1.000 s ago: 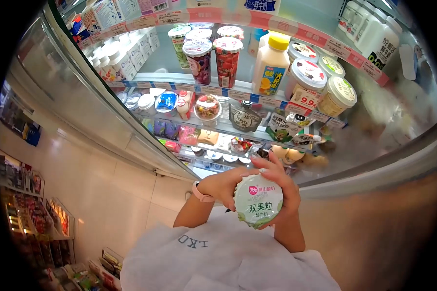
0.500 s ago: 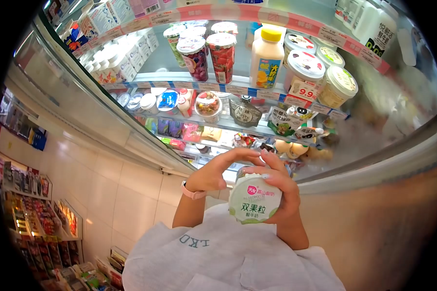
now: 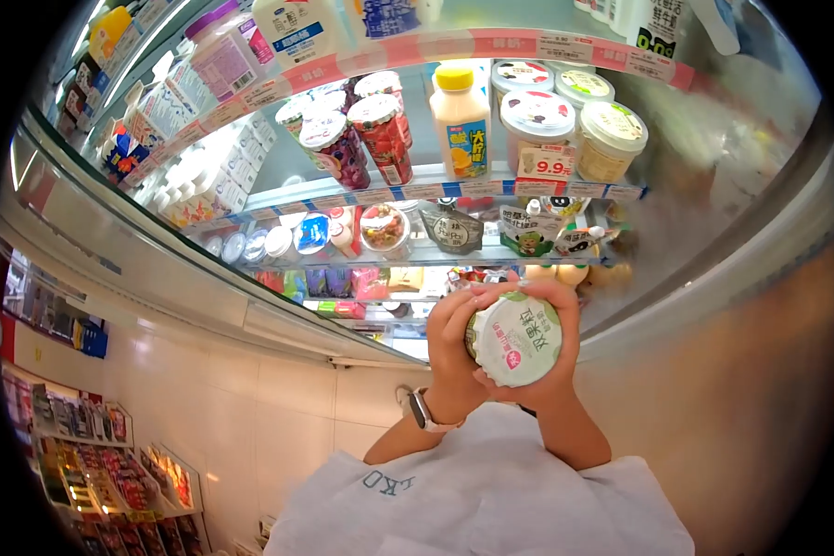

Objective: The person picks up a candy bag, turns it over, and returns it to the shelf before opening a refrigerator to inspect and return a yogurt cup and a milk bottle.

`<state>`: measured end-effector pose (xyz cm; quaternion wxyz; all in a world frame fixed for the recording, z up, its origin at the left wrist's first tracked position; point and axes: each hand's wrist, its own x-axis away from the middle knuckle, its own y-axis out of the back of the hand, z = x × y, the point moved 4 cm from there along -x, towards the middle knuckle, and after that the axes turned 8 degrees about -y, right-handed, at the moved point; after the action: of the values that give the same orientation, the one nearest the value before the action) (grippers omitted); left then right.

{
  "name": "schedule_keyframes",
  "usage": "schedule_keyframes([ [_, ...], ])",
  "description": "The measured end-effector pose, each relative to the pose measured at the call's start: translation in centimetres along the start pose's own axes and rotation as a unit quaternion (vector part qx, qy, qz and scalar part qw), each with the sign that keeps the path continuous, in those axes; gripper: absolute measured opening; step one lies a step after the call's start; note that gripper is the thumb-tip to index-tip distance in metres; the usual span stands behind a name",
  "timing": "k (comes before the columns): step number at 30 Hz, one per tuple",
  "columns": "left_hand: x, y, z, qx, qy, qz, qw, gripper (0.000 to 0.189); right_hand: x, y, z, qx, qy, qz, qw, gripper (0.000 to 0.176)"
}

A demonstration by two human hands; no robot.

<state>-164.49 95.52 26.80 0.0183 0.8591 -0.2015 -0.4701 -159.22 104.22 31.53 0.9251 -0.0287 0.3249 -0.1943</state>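
A yogurt cup (image 3: 519, 340) with a white and green lid is between my hands, its printed lid facing me. My left hand (image 3: 450, 338), with a watch on the wrist, wraps the cup's left side. Around the right side and the far edge curl the fingers of my right hand (image 3: 565, 320). Most of the cup's body is hidden by the lid and my hands. Just beyond my hands are the lower shelves of a lit cooler.
The upper cooler shelf (image 3: 398, 190) bears fruit cups (image 3: 380, 134), a yellow-capped bottle (image 3: 461, 125) and lidded tubs (image 3: 612, 139). Pouches (image 3: 451, 230) stand lower down. A glass door (image 3: 713, 278) is at the right; snack racks (image 3: 111, 473) stand at the lower left.
My left hand has closed on the cup, which my right hand alone held before. The cup has moved up and right, and its lid print has turned. The view has shifted.
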Motion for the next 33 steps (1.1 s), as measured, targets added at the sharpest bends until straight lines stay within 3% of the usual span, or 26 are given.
schedule_keyframes([
  [1, -0.2, -0.5, -0.7, 0.063, 0.038, 0.030, 0.997, 0.064, -0.5, 0.8, 0.3, -0.007, -0.001, 0.044, 0.999, 0.081],
  [3, -0.4, -0.9, -2.2, -0.034, -0.047, 0.078, 0.995, 0.068, -1.4, 2.0, 1.3, -0.007, -0.021, 0.115, 0.993, 0.070],
  [5, -0.3, -1.6, -1.8, 0.148, 0.041, 0.072, 0.986, 0.068, -1.7, 2.5, 1.7, -0.013, -0.033, 0.166, 0.986, 0.072],
  [7, -0.5, -1.9, -1.9, 0.183, 0.051, 0.086, 0.978, 0.066, -1.6, 2.8, 2.4, 0.001, -0.021, 0.203, 0.979, 0.077],
  [13, 0.2, -2.5, -1.3, 0.166, -0.034, 0.075, 0.983, 0.066, -1.3, 3.4, 2.3, -0.045, -0.007, 0.221, 0.974, 0.080],
  [20, 1.6, -2.6, -0.3, 0.116, 0.017, 0.150, 0.982, 0.071, -1.0, 3.7, 1.9, -0.067, -0.002, 0.209, 0.976, 0.081],
  [25, -1.3, 0.2, 2.2, -0.055, -0.064, 0.233, 0.969, 0.082, -0.3, 4.4, 1.0, -0.142, -0.074, 0.171, 0.972, 0.078],
  [26, -0.5, 1.1, 4.3, 0.002, 0.069, 0.190, 0.979, 0.083, -0.5, 4.3, 1.0, -0.127, -0.066, 0.177, 0.974, 0.078],
  [27, 0.7, 2.2, 7.9, 0.062, 0.168, 0.129, 0.975, 0.073, -0.6, 4.2, 1.1, -0.112, -0.059, 0.180, 0.975, 0.078],
  [29, 3.6, 5.6, 14.0, 0.135, 0.338, -0.126, 0.923, 0.059, -0.8, 4.0, 1.4, -0.087, -0.038, 0.179, 0.979, 0.079],
  [31, 3.4, 8.8, 13.9, -0.175, 0.205, -0.152, 0.951, 0.053, -0.7, 4.1, 1.2, -0.079, -0.051, 0.186, 0.978, 0.080],
  [32, 3.3, 9.8, 12.8, -0.339, 0.123, -0.114, 0.926, 0.046, -0.6, 4.3, 1.1, -0.074, -0.060, 0.188, 0.977, 0.080],
  [33, 3.1, 9.6, 11.5, -0.400, 0.046, -0.095, 0.910, 0.046, -0.4, 4.3, 1.0, -0.066, -0.062, 0.188, 0.978, 0.080],
])
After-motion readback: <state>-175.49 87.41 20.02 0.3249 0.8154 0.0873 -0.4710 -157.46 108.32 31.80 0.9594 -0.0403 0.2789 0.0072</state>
